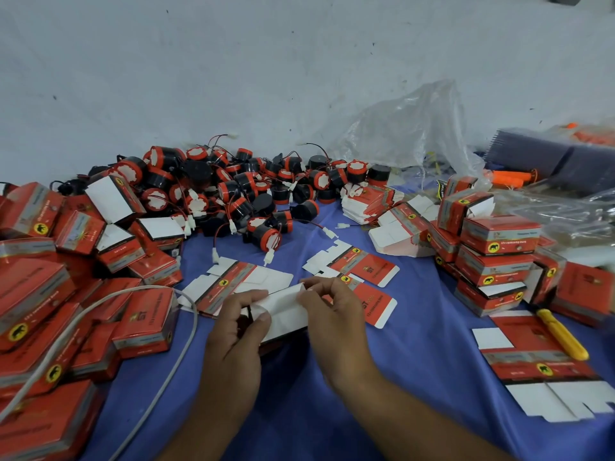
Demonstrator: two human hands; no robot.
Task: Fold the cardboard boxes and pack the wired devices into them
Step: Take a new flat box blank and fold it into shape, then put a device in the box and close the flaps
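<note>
A small red cardboard box (288,316) with its white inner flap turned up sits low over the blue cloth, held between both hands. My left hand (238,322) grips its left end, thumb on the white flap. My right hand (332,311) pinches the flap's upper right edge. Behind them lies a heap of black-and-red round wired devices (239,191) with red-black leads and white plugs. Flat unfolded box blanks (357,262) lie just beyond my hands, another blank (233,281) to the left.
Folded red boxes are piled at the left (66,294) and stacked at the right (496,254). A grey cable (179,354) loops across the left. A yellow cutter (562,334) lies on a flat blank (532,364) at right. A clear plastic bag (409,128) stands behind.
</note>
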